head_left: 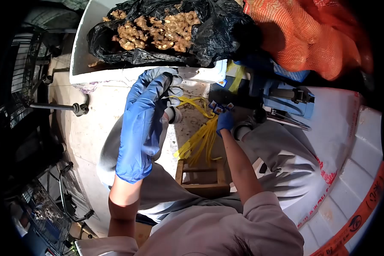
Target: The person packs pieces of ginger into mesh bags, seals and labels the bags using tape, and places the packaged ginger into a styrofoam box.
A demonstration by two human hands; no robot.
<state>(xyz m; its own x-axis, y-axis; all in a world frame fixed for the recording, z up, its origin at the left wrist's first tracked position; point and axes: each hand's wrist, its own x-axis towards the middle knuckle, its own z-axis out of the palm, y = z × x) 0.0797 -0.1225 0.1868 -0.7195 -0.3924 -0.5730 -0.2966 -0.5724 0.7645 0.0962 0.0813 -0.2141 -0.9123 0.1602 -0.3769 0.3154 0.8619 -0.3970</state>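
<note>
My left hand (158, 83), in a grey-and-black work glove with a long blue sleeve cover (138, 132), is raised in front of the white foam box (111, 75). Its fingers are curled, and whatever is in them is hidden. A thin yellow strip (194, 101) runs out beside those fingertips. Lower and to the right, my right hand (225, 122), in a blue glove, is closed at the tagged end of a bunch of yellow strips (202, 138). Small blue-and-white tags (219, 107) show just above it. Ginger roots (158, 32) lie in a black plastic bag (219, 32) inside the box.
An orange mesh sack (303, 38) bulges at the upper right. Below it stands a blue device (288, 100) with a dark metal arm. A small wooden stool (205, 187) is between my legs. White foam boxes (350, 179) flank me on the right, wire racks (42, 205) on the left.
</note>
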